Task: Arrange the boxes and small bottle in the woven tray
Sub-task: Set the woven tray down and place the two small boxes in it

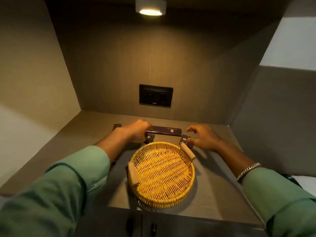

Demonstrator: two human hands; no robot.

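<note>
1. The left hand [136, 132] lay over the near left end of the long dark box [166, 131], its fingers curled down around that end and around a small dark box [149, 138] just below them; whether they were truly clamped on either one could not be told, since the knuckles covered the contact.
2. The right hand [203, 138] had its fingers apart, the fingertips hovering beside the right end of the long box and just above a second small box [185, 140]; no grip showed.
3. The woven tray [162, 173] sat empty on the counter [213, 194], just on the near side of both sets of fingers.
4. Risk, as a judgement: a lift of the long box by one end only could tip it or knock the small boxes aside.
5. The right small box touched or overlapped the tray's handle [188, 151]; dragging it could catch there and shove the tray.
6. A further dark box [117, 126] showed partly beyond the left wrist, cut off by the arm.
7. No small bottle could be made out anywhere; it might have been hidden behind a hand.
</note>
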